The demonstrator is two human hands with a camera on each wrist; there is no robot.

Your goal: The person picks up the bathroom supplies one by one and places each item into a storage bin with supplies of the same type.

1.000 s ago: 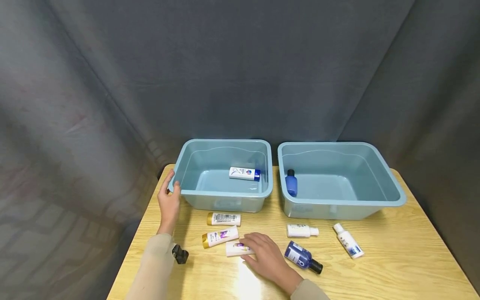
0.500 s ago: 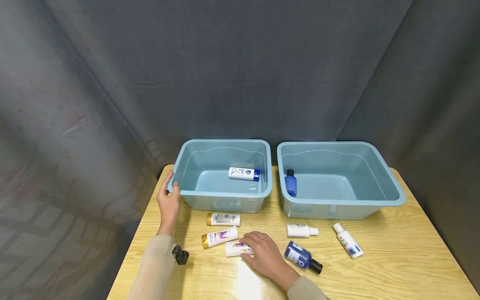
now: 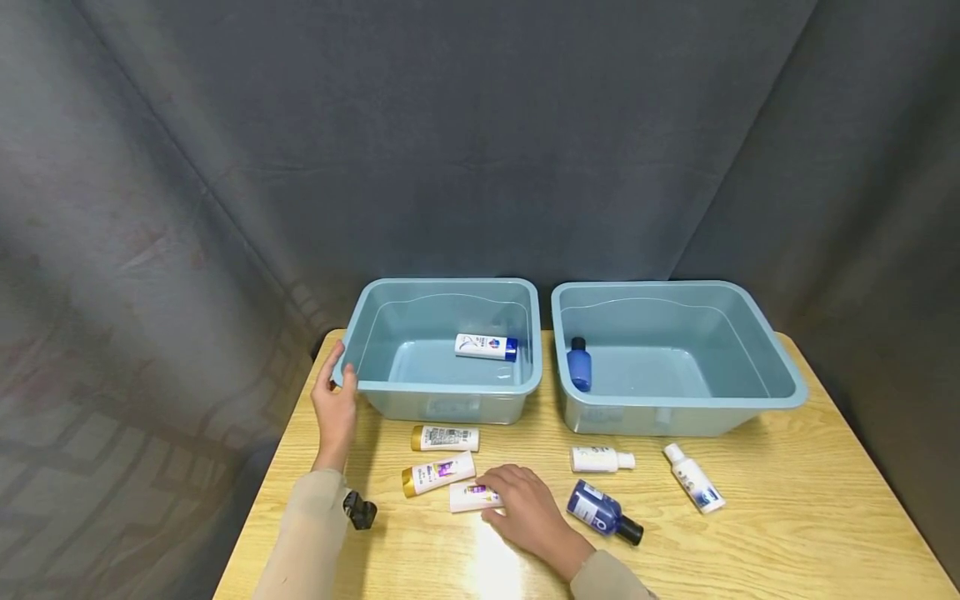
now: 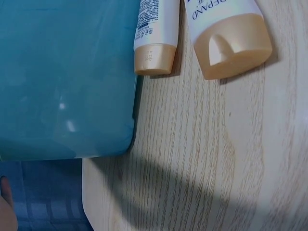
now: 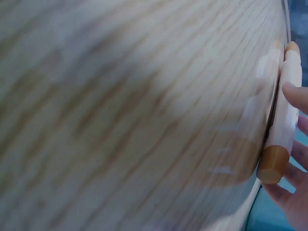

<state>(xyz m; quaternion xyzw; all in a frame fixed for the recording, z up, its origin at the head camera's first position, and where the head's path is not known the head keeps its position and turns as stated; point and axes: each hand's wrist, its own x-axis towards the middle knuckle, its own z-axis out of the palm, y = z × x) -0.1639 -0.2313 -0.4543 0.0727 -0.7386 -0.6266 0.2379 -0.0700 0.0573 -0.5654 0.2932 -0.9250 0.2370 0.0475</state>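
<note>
In the head view my left hand (image 3: 333,412) is at the near left corner of the left blue bin (image 3: 442,387), thumb by the front rim and fingers along its side. My right hand (image 3: 527,510) grips a white shampoo bottle (image 3: 468,497) lying on the table. Its cap end is hidden under the hand there. The right wrist view shows that bottle's gold cap (image 5: 273,166), with the thumb (image 5: 296,96) on one side and fingers opposite. Two similar gold-capped bottles, one upper (image 3: 446,438) and one lower (image 3: 439,474), lie nearby.
A white bottle with a blue cap (image 3: 486,347) lies in the left bin. The right bin (image 3: 675,403) holds a blue bottle (image 3: 580,367). On the table at right lie a dark blue bottle (image 3: 600,510) and two white bottles, one near (image 3: 596,459) and one farther right (image 3: 696,481).
Both hands stay nearly still, the right one on the same bottle. The head view has shifted very slightly.
</note>
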